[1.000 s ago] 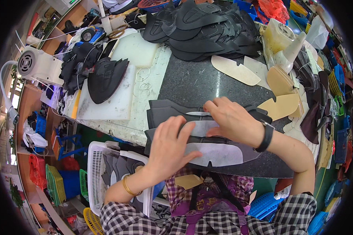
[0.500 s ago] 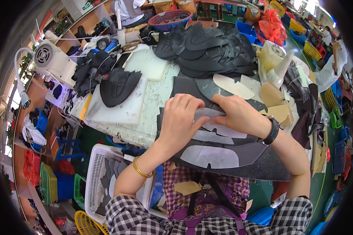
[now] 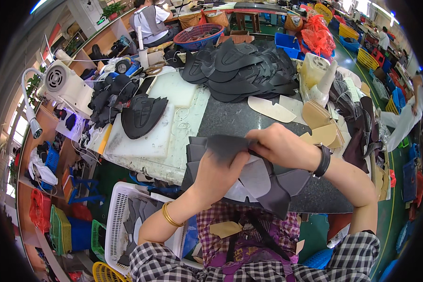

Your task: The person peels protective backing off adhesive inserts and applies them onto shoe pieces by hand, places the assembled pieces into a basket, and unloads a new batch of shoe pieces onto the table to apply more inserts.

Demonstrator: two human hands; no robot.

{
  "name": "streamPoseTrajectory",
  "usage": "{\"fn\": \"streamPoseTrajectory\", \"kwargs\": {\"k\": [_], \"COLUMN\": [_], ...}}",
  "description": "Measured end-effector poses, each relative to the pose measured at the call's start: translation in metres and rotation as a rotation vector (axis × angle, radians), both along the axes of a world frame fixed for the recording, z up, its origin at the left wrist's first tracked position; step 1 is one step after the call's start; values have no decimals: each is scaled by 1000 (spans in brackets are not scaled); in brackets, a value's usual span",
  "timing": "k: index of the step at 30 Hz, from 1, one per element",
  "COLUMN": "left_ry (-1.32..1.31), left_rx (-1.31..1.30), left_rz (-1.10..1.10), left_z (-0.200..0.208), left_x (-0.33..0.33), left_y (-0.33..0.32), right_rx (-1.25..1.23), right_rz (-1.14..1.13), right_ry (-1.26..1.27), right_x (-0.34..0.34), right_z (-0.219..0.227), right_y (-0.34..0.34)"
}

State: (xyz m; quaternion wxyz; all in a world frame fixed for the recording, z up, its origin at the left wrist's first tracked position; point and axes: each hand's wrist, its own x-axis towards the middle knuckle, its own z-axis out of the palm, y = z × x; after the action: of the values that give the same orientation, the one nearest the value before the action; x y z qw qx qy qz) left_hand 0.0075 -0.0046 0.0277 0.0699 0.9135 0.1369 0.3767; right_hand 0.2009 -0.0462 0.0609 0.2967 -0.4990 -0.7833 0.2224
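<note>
Since half a second ago, the dark end of a shoe piece (image 3: 225,144) has been brought up over the fingers of the left hand (image 3: 215,173), which were bare then, and the whole bundle under the hands has been tilted.

Going by size: the dark tabletop (image 3: 221,118) is taken up at its far side by a big pile of black pieces (image 3: 244,75). To the left of the near edge, a white basket (image 3: 113,221) can be seen, loaded with more grey pieces. A white board (image 3: 141,148) is set on the table's left part, with one black curved piece (image 3: 143,117) laid on it. Tan pieces (image 3: 316,113) are stacked over on the right.

As for the hands, the piece is held up between both, above the near part of the table. Its right end is pinched narrowly by the right hand (image 3: 279,145), thumb and fingers together. The left thumb is pressed near its lower edge; most left fingers are hidden underneath, so their spread can't be told. Below them, a pale patch (image 3: 256,181) is seen slanted on dark material.
</note>
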Motion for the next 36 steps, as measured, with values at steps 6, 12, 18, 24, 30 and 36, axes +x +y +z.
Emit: {"fn": "streamPoseTrajectory", "kwargs": {"k": [6,12,18,24,30,36], "left_ry": [44,69,-201,-90,-359,-434], "left_rx": [1,68,-516,-1242,-1246,-1356], "left_rz": [72,40,163,-116,-86,-215], "left_z": [15,32,43,21,8,12], "left_x": [1,4,-41,-16,-15,-28], "left_y": [5,13,34,14,3,-3], "right_rx": [-382,-43,-339,-288,-493,-500], "right_rz": [-51,-150,-330,-59,-55,-21], "right_ry": [197,205,-36,324,490,456], "right_x": [4,-7,3,-10,-7,-17], "right_z": [6,0,20,10,16,26], "right_y": [1,-3,-10,-2,0,-5]}}
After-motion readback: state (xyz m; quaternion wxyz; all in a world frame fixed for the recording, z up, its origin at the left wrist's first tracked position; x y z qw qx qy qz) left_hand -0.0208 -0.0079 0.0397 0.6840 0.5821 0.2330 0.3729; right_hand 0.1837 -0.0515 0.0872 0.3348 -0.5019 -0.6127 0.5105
